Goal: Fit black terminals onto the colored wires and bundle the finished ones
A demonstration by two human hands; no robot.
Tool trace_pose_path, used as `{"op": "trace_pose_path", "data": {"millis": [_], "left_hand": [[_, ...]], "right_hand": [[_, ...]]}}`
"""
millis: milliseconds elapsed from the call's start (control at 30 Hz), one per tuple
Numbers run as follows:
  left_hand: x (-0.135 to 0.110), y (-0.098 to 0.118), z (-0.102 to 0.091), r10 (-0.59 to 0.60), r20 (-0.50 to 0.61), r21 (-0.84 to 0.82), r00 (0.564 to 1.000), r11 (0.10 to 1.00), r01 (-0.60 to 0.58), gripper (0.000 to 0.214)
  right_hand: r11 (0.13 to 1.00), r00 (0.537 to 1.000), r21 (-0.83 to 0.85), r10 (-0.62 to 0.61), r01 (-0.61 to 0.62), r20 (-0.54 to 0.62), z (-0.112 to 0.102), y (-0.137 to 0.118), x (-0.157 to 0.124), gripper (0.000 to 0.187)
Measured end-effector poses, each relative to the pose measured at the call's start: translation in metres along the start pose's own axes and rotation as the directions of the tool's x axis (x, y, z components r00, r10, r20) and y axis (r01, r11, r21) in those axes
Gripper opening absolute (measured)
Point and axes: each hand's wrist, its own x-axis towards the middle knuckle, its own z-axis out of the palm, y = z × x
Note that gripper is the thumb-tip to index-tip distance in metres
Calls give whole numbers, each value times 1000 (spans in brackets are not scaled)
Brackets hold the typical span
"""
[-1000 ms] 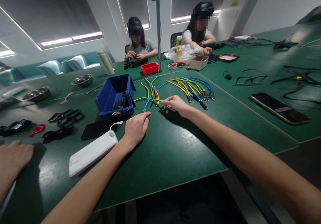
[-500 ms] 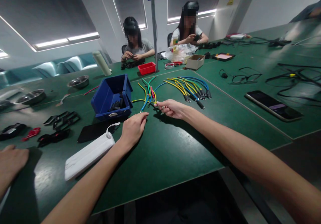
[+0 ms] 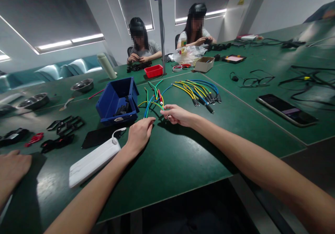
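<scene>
A loose bunch of short coloured wires point(image 3: 154, 97), yellow, blue, green and red, lies on the green table point(image 3: 183, 153) beside a blue bin point(image 3: 117, 99). My right hand point(image 3: 176, 115) is closed in a pinch on the near ends of these wires. My left hand point(image 3: 140, 133) rests on the table just left of it, fingers curled, its fingertips at the end of a blue and green wire. A second, tidier row of yellow, blue and green wires point(image 3: 197, 90) with dark end caps lies further right.
A white power bank point(image 3: 92, 160) and a black phone point(image 3: 101, 136) lie by my left arm. Black and red clips point(image 3: 56, 132) are at left; another person's hand point(image 3: 12, 169) rests at far left. Glasses point(image 3: 255, 81) and a phone point(image 3: 286, 110) lie right. Two people work across the table.
My right hand has drawn the wire ends slightly toward me and left. The wires have bunched and shifted with it. My left hand has stayed nearly in place.
</scene>
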Motion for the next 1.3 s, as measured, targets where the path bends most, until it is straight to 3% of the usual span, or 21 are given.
{"op": "trace_pose_path", "data": {"millis": [367,533,733,867,1000,1300], "left_hand": [[0,0,-2,-12,-12,18,1000,1000,12,26],[0,0,-2,6,-10,-1,1000,1000,-6,25],[1,1,0,4,-24,-34,1000,999,-5,24],[1,1,0,9,-3,-37,1000,999,-9,25],[0,1,-1,23,11,-30,1000,999,-22,31],[-1,1,0,40,39,-27,998,999,-39,41]], "right_hand": [[987,991,-107,-110,119,81,4,0,-6,30],[979,977,-80,-177,187,117,10,-9,-14,31],[914,947,-259,-320,314,20,13,-8,-11,26],[781,880,-487,-472,392,-49,6,3,-1,22],[660,814,-651,-571,375,-109,-5,12,7,18],[627,787,-718,-590,304,-183,-10,14,12,18]]}}
